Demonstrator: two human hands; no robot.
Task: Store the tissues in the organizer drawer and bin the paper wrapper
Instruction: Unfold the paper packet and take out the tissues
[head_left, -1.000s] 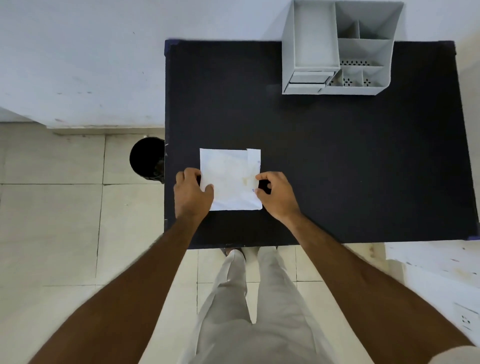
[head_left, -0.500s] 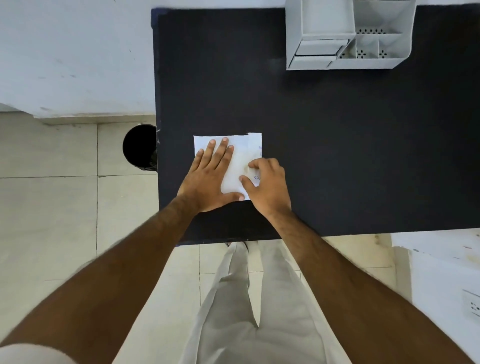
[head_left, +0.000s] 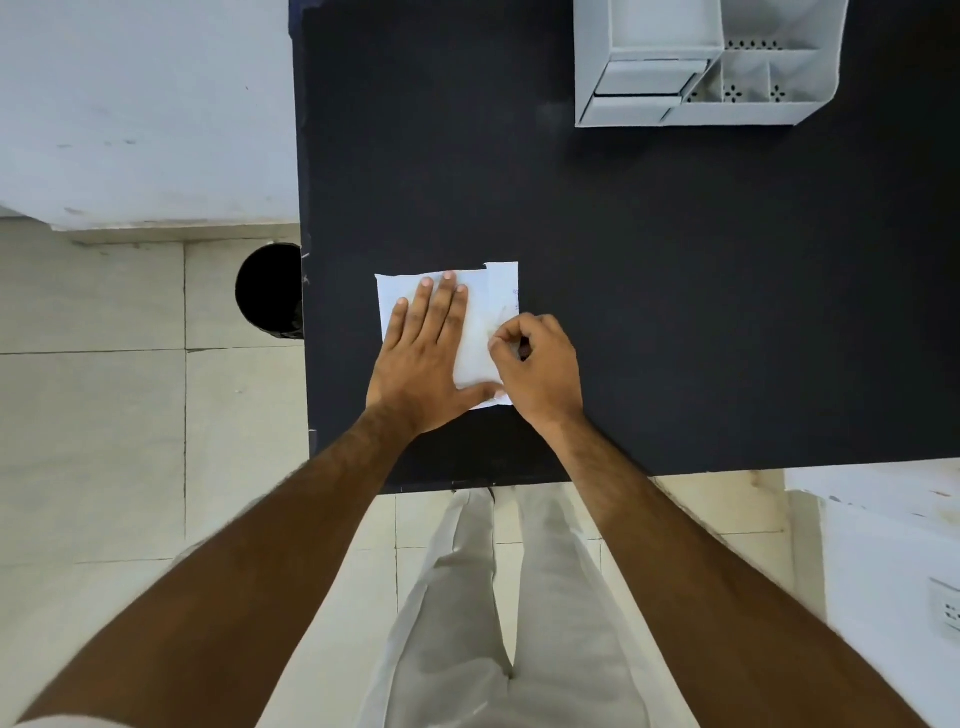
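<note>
A flat white tissue packet in its paper wrapper lies on the black table near the front left. My left hand rests flat on the packet's left half, fingers spread, pressing it down. At the packet's right edge, my right hand is curled, its fingertips pinching the wrapper. A thin strip of the wrapper sticks out past the tissues along the right side. The grey organizer stands at the far right of the table, its small drawer at the front left slightly pulled out.
A round black bin stands on the tiled floor just left of the table's edge. A white wall runs behind the table and bin. A white surface with a socket sits at the lower right. My legs are below the table's front edge.
My left hand moved from gripping the packet's left edge to lying flat on it. My right hand shifted to pinch the right edge. The camera tilted down and closer.
</note>
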